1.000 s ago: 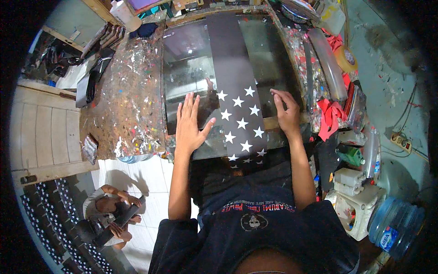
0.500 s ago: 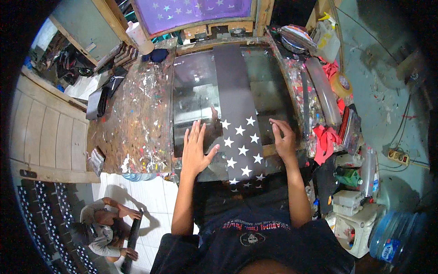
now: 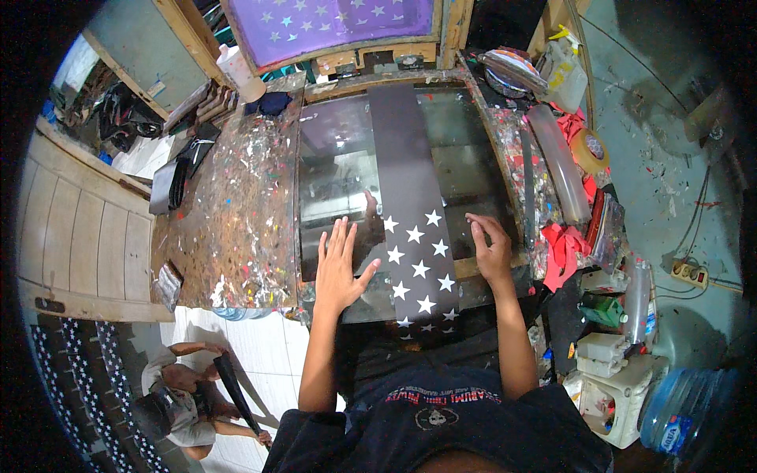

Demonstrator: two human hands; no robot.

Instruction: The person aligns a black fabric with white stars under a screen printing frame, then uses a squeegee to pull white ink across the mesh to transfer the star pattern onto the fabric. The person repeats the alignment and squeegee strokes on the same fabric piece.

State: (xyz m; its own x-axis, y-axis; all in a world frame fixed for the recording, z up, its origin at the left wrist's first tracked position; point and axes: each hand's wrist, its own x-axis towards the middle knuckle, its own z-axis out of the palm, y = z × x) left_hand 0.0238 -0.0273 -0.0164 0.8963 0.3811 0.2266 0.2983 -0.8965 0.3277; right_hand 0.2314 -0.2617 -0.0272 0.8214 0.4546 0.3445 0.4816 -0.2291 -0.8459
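A long dark grey fabric strip (image 3: pixel 406 150) lies lengthwise over a glass panel (image 3: pixel 339 169) set in the worktable. White stars are printed on its near half, and the near end hangs over the table's front edge. My left hand (image 3: pixel 339 272) is open just left of the starred part, palm down with the fingers stretched and the thumb pointing at the strip. To the strip's right is my right hand (image 3: pixel 492 251), its fingers loosely bent, the thumb close to the index finger, and nothing visible held. Whether either hand rests on the glass is hard to tell.
Behind the glass leans a purple screen frame (image 3: pixel 331 24) with stars. A tape roll (image 3: pixel 589 150), pink rags (image 3: pixel 561 252) and a clear plastic tube (image 3: pixel 558 162) lie right. Dark folded bundles (image 3: pixel 169 183) sit left. A co-worker (image 3: pixel 185 394) at lower left holds a black strip (image 3: pixel 236 394).
The view has shifted slightly. My hands keep nearly the same pose beside the strip. The co-worker has tilted the black strip, its near end swinging right.
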